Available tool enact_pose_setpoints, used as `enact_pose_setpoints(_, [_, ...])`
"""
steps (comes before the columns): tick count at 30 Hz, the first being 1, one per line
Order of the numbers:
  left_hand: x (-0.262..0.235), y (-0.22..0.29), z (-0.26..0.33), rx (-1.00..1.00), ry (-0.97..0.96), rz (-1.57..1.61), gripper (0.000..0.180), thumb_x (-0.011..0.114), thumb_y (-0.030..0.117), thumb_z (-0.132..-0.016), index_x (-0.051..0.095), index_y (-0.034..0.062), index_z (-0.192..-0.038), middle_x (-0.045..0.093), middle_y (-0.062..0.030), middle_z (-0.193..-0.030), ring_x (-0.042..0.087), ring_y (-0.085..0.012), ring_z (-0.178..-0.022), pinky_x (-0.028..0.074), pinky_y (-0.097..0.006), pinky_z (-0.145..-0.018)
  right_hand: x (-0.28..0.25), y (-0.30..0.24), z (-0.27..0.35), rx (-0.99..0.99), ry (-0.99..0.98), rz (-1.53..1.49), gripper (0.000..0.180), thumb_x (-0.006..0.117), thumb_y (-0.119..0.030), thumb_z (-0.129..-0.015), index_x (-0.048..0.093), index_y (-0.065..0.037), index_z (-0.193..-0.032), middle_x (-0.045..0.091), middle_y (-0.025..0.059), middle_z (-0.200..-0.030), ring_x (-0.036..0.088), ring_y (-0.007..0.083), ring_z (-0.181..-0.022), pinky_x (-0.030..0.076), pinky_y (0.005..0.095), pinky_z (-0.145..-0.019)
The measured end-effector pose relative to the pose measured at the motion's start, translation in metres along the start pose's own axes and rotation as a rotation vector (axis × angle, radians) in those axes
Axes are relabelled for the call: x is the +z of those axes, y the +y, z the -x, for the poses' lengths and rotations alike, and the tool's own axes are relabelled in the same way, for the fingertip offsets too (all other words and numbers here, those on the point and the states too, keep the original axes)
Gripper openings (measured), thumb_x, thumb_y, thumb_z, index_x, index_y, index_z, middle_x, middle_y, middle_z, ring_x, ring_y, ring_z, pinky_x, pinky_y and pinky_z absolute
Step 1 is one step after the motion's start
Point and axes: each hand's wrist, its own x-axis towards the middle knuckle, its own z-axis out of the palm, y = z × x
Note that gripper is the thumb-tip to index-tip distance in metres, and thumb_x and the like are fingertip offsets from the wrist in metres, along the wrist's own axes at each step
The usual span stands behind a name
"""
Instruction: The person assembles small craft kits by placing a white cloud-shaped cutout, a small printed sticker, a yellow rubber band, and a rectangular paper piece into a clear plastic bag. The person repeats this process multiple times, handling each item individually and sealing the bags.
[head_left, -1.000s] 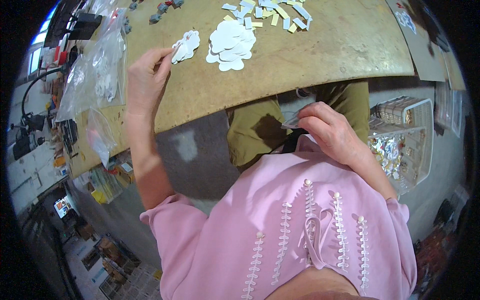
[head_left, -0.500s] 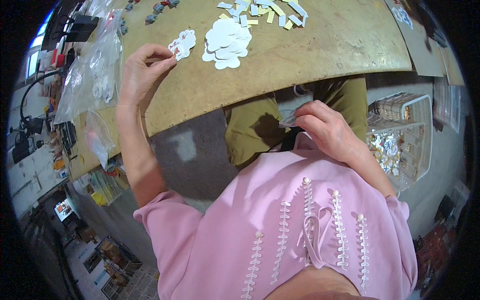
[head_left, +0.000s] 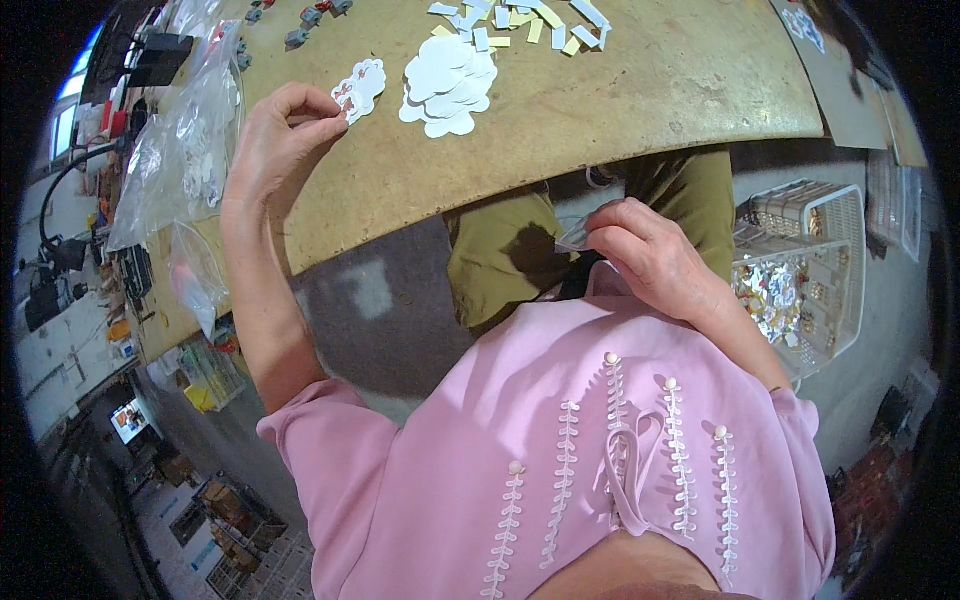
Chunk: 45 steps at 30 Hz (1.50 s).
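Observation:
My left hand [head_left: 278, 145] is over the table's left part, thumb and fingers pinched at the near end of some small white scalloped cutouts [head_left: 368, 82] with reddish marks. How much of them lies between the fingertips is partly hidden. To their right lies a loose pile of larger white scalloped cards [head_left: 450, 85]. Low over my lap, my right hand [head_left: 650, 250] has its fingers closed on a piece of clear plastic [head_left: 573, 238], perhaps a small bag; its far end is covered by the hand.
Blue and yellow strips [head_left: 530, 22] are scattered at the table's [head_left: 660, 100] far side. Small grey and red parts [head_left: 312, 18] lie at the far left. Clear plastic bags [head_left: 185, 140] drape over the left edge. A white basket [head_left: 850, 270] with shiny pieces stands at my right.
The view has shifted slightly, and the left hand sits a little further left in it, along with the cutouts. Both hands keep the same grip.

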Motion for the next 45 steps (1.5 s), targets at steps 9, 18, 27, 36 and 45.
enact_pose_setpoints(9, [-0.016, 0.001, 0.000, 0.180, -0.131, -0.214, 0.012, 0.073, -0.007, -0.088, 0.071, -0.0010, -0.098, 0.070, -0.0055, -0.111, 0.067, -0.0132, -0.099, 0.055, -0.028, -0.089, 0.002, 0.002, 0.002, 0.008, -0.009, -0.013, 0.020, 0.068, 0.001, -0.083, 0.065, 0.000, -0.104, 0.066, 0.0125, -0.109, 0.066, 0.0337, -0.101, 0.057, 0.0418, -0.083])
enact_pose_setpoints(18, [0.018, -0.016, 0.044, 0.394, 0.047, -0.255, 0.019, 0.071, -0.008, -0.088, 0.074, -0.0017, -0.106, 0.069, -0.0088, -0.120, 0.069, -0.0172, -0.107, 0.056, -0.030, -0.095, 0.006, 0.005, 0.005, -0.001, -0.020, -0.013, 0.022, 0.068, 0.001, -0.081, 0.064, -0.001, -0.102, 0.066, 0.0124, -0.108, 0.066, 0.0341, -0.099, 0.057, 0.0424, -0.082])
enact_pose_setpoints(27, [0.043, -0.030, 0.044, 0.436, 0.337, -0.483, 0.025, 0.088, 0.011, -0.084, 0.076, 0.0026, -0.105, 0.071, -0.0071, -0.104, 0.070, -0.0148, -0.090, 0.058, -0.028, -0.081, 0.007, -0.001, -0.003, 0.005, -0.052, -0.008, 0.022, 0.070, 0.003, -0.081, 0.064, -0.001, -0.102, 0.066, 0.0125, -0.107, 0.067, 0.0337, -0.099, 0.058, 0.0414, -0.083])
enact_pose_setpoints(36, [0.037, -0.035, 0.044, 0.217, 0.259, -0.087, 0.014, 0.081, 0.005, -0.090, 0.076, -0.0004, -0.102, 0.070, -0.0026, -0.103, 0.068, -0.0082, -0.090, 0.056, -0.025, -0.082, 0.011, 0.004, 0.001, 0.032, -0.069, -0.014, 0.024, 0.072, 0.005, -0.080, 0.065, -0.001, -0.102, 0.066, 0.0127, -0.108, 0.067, 0.0336, -0.100, 0.058, 0.0411, -0.083])
enact_pose_setpoints(45, [0.028, -0.029, 0.047, 0.154, 0.152, 0.027, 0.008, 0.079, 0.004, -0.093, 0.077, -0.0012, -0.099, 0.070, -0.0024, -0.105, 0.066, -0.0081, -0.092, 0.053, -0.023, -0.082, 0.011, 0.005, 0.004, 0.032, -0.034, -0.016, 0.023, 0.072, 0.005, -0.080, 0.066, -0.001, -0.102, 0.066, 0.0124, -0.107, 0.067, 0.0334, -0.099, 0.058, 0.0409, -0.084])
